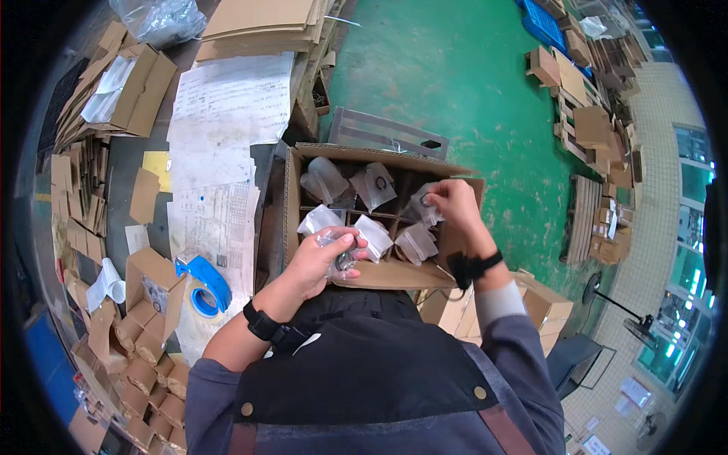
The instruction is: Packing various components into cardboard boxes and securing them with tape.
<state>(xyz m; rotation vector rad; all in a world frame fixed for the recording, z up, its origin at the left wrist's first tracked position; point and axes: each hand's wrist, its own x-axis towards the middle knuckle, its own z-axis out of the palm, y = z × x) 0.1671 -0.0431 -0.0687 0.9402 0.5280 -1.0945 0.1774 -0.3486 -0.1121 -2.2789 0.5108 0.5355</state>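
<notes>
An opened cardboard box [394, 279] with cardboard dividers stands in front of me. Its compartments hold several wrapped items, including a translucent bag [324, 180] at the far left and a bag with a dark ring [374, 186] beside it. White wrapped pieces [372, 238] fill the near row. My left hand [318, 262] is closed around small clear plastic bags [343, 260] with dark ring-like parts inside, over the box's near left corner. With fingers pinched, my right hand [457, 205] grips a small clear bag [422, 206] at the far right compartment.
To the left, a blue tape dispenser [203, 284] lies by written paper sheets [216, 152] on a table. Stacked flat cardboard [258, 23] is beyond it. Small cartons [148, 326] sit lower left. Pallets with boxes [588, 144] line the green floor [425, 68] at right.
</notes>
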